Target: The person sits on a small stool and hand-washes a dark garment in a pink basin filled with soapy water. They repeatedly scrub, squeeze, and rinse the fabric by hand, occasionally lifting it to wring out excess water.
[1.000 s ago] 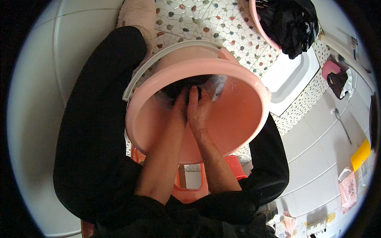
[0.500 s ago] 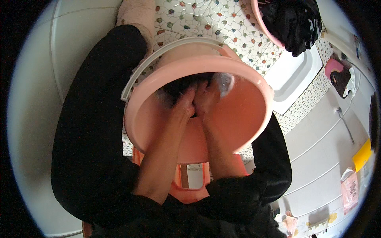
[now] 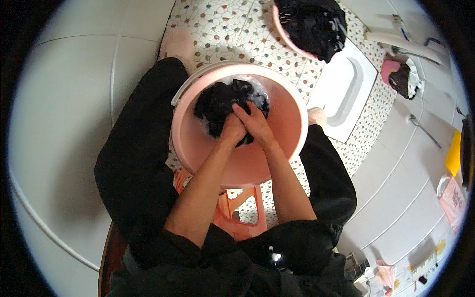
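Note:
Between my knees stands a pink bucket [image 3: 289, 126] with a pale handle [image 3: 179, 94] resting along its far left rim. Wet black cloth [image 3: 213, 106] lies bunched inside it in foamy water. My left hand [image 3: 232, 129] is closed in a fist on the cloth, low against the other hand. My right hand [image 3: 254, 120] presses beside it, fingers curled round a fold of the same cloth. The hands touch each other. Some fingertips are hidden in the folds.
An orange plastic stool [image 3: 260, 213] stands under the bucket's near side. At the far right a pink basin [image 3: 284, 29] holds more black clothes [image 3: 316, 29]. A white squat toilet [image 3: 341, 91] is set into the pebble-patterned floor [image 3: 213, 24]. Tiled walls rise on both sides.
My view has shifted and the bucket's mouth now shows more from above, so the cloth and foam are visible. My hands have come together, sharper and less shadowed than before.

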Available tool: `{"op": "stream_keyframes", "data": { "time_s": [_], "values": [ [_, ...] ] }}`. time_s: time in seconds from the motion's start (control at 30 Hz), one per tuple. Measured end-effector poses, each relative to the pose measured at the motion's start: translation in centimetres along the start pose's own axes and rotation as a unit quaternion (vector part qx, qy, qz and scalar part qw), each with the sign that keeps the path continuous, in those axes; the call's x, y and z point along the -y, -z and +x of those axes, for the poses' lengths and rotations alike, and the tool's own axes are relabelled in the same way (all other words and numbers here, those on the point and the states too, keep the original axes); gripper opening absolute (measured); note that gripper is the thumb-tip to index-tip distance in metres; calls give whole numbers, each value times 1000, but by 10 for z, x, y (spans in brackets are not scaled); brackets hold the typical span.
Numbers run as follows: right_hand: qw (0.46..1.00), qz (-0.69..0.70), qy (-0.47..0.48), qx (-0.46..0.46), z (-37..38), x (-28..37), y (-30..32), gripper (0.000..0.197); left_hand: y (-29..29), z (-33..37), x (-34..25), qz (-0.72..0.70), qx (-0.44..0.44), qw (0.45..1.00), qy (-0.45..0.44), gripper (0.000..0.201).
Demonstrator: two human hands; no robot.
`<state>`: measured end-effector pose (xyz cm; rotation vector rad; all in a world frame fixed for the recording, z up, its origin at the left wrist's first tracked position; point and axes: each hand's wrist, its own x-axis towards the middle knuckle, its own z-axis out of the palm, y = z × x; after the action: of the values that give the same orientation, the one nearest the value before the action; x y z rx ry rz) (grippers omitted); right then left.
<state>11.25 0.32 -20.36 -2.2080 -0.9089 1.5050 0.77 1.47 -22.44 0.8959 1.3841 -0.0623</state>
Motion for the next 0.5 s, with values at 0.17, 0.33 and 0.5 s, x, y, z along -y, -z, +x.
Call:
{"op": "stream_keyframes", "data": {
  "time_s": [0.17,0.33,0.5],
  "values": [
    [988,129,-63,49,-13,12,35,76,5,-41,-2,49,15,982,-181,24],
    [986,72,102,-108,-47,48,41,40,17,-68,-20,-454,90,853,241,79],
    [971,-4,206,-125,-103,65,24,30,24,-58,-26,-664,185,725,22,78]
  ]
}}
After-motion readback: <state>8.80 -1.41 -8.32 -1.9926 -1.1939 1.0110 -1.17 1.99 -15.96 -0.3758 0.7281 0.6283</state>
